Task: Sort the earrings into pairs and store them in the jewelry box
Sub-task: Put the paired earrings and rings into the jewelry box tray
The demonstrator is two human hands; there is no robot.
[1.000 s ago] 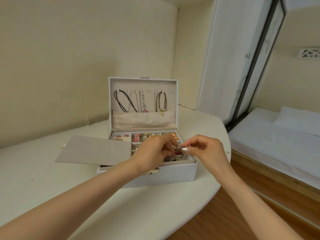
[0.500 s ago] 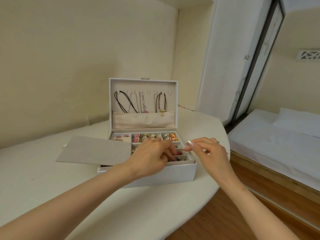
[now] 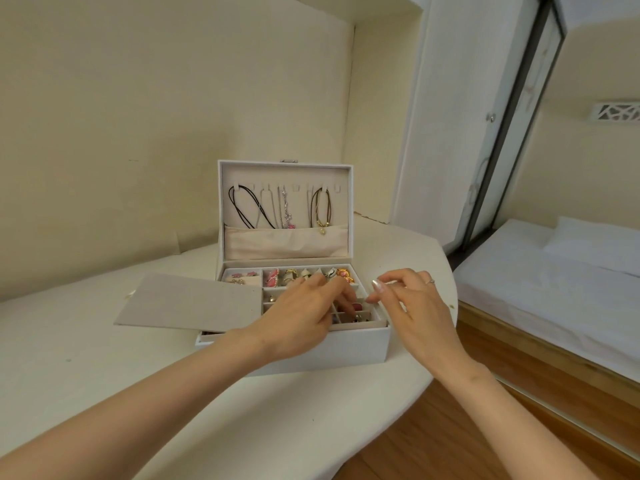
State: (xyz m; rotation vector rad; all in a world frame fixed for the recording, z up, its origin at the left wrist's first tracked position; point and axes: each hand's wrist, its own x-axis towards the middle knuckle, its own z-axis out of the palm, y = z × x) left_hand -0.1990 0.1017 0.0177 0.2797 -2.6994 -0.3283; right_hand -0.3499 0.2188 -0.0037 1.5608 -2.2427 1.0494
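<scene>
Earrings [image 3: 272,277] are mostly sitting in the little tray compartments of the white jewelry box [image 3: 346,348], with pink and gold pieces along the back row and a few darker bits in the front right slots. The box sits on the cream counter [image 3: 104,375] near its rounded edge, lid standing upright, with a few necklaces [image 3: 284,209] hanging inside the lid above a fabric pocket. A flat beige panel [image 3: 190,303] lies across the left part of the box and sticks out to the left. The left hand [image 3: 301,317] reaches into the front right compartments, fingers curled down into the tray; honestly can't tell if it's got hold of anything. The right hand [image 3: 415,306] hovers just over the box's right edge, thumb and forefinger close together and the other fingers loosely bent, with a thin ring [image 3: 430,281] on one finger. Can't tell if something tiny is between those fingertips either. A bed [image 3: 554,282] with white sheets is off to the right.
</scene>
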